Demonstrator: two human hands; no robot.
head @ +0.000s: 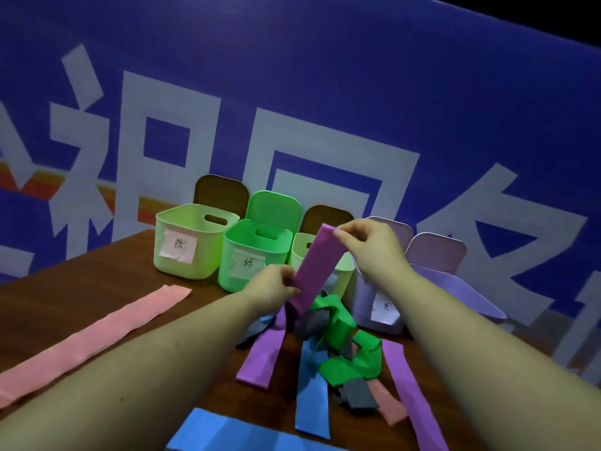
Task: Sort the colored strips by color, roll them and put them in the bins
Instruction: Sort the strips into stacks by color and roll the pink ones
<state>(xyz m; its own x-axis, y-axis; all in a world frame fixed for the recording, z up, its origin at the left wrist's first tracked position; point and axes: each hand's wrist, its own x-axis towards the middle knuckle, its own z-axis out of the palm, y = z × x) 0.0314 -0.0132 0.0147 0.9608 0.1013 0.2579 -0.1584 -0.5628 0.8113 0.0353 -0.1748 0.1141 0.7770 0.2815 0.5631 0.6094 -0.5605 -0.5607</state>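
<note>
I hold 1 purple strip (313, 266) stretched between my 2 hands at frame centre: my right hand (370, 245) pinches its top end, my left hand (271, 283) pinches lower down, lifting it clear of the tangled pile (335, 340) (probably for rolling). The lilac bin (379, 307) stands just right.

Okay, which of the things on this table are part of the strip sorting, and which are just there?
Part of the job:
purple strip held by left hand and right hand
tangled strip pile
pink strip
labelled bins

Just there:
blue banner
bin lids leaning behind
</note>
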